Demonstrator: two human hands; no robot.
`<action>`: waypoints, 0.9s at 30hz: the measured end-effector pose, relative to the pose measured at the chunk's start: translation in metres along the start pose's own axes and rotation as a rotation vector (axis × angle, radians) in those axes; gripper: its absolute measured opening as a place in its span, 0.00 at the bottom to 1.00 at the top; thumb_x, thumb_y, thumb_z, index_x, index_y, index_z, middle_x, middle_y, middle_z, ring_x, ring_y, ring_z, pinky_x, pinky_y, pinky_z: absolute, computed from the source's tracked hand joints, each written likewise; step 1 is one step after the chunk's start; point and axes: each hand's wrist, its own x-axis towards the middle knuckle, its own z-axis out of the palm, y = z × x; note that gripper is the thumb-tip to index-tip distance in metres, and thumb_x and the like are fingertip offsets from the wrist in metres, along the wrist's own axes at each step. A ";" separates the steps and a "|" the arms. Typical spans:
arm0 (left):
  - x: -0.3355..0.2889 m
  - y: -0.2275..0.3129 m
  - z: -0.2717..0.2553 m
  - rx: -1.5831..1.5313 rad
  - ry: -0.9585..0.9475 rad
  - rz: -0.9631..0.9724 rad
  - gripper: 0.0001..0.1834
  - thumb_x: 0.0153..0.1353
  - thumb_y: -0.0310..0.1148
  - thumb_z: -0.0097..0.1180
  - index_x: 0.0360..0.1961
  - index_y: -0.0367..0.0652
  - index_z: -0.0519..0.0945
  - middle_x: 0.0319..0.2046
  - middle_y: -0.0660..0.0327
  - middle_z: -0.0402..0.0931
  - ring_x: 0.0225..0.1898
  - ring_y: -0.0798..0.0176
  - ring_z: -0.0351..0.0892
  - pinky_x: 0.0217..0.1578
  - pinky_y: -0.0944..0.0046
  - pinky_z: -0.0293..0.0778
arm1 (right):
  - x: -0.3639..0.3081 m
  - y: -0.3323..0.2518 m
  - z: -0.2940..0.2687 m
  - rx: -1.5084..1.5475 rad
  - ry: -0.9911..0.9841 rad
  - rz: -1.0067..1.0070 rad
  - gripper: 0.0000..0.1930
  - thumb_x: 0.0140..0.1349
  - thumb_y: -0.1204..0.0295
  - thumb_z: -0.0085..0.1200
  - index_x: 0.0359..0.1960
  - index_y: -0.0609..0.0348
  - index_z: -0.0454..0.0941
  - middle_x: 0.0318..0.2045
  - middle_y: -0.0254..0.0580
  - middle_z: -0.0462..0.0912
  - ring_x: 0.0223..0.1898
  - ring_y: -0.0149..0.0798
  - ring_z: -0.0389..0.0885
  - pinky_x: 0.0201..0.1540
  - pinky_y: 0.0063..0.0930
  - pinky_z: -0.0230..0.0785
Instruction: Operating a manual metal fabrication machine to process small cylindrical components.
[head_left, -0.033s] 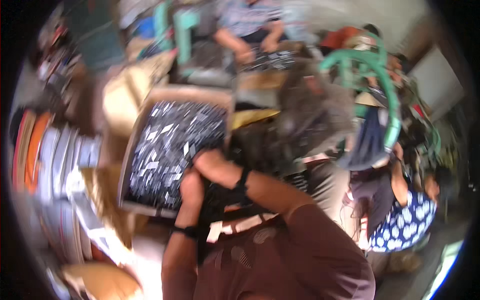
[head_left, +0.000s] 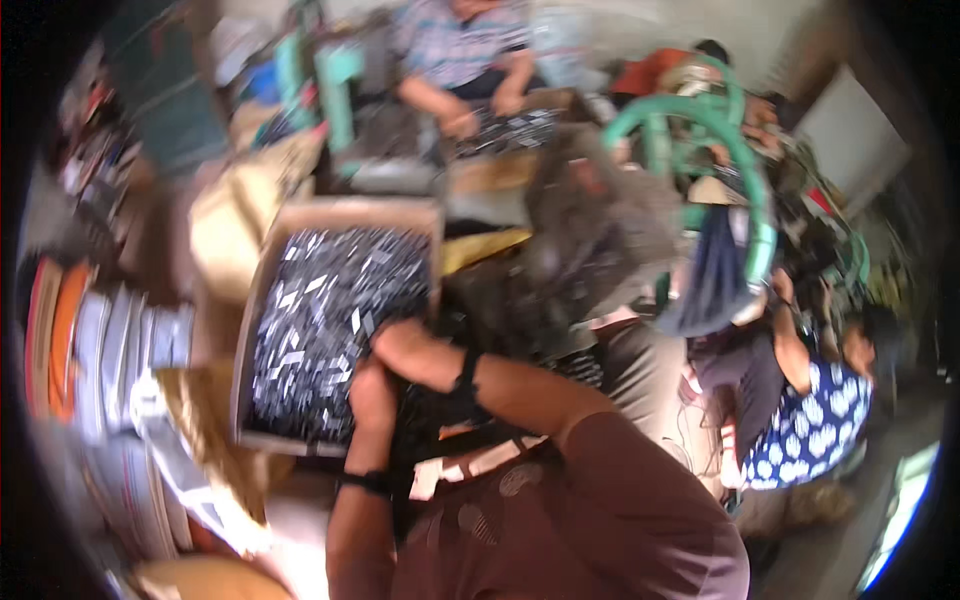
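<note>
Two hands worked at the edge of a box full of small metal pieces.

The left hand [head_left: 372,385] lay against the near right corner of the cardboard box [head_left: 262,300], and the right hand [head_left: 395,335] crossed over it to reach the same corner; the picture was too blurred to tell whether the fingers of either hand were spread, closed or pinching anything. The heap of small shiny metal pieces [head_left: 325,300] filled the box, which sat to the person's left, beside stacked flat goods [head_left: 110,350]. Judged from their look, the pieces were stiff, thin and light singly but heavy as a heap, likely slippery and sharp-edged; a few were best pinched by their flat sides, and the box itself lifted from under its base. Another person in a striped shirt [head_left: 460,50] worked beyond, and one in a blue spotted top [head_left: 805,420] sat at right.
</note>
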 end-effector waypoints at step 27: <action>-0.039 0.158 -0.016 -1.575 -0.327 -0.620 0.08 0.55 0.26 0.55 0.37 0.39 0.75 0.24 0.67 0.71 0.13 0.80 0.55 0.11 0.80 0.49 | -0.206 0.023 -0.127 1.373 0.428 0.522 0.08 0.57 0.69 0.53 0.31 0.62 0.76 0.21 0.33 0.77 0.20 0.23 0.74 0.19 0.14 0.64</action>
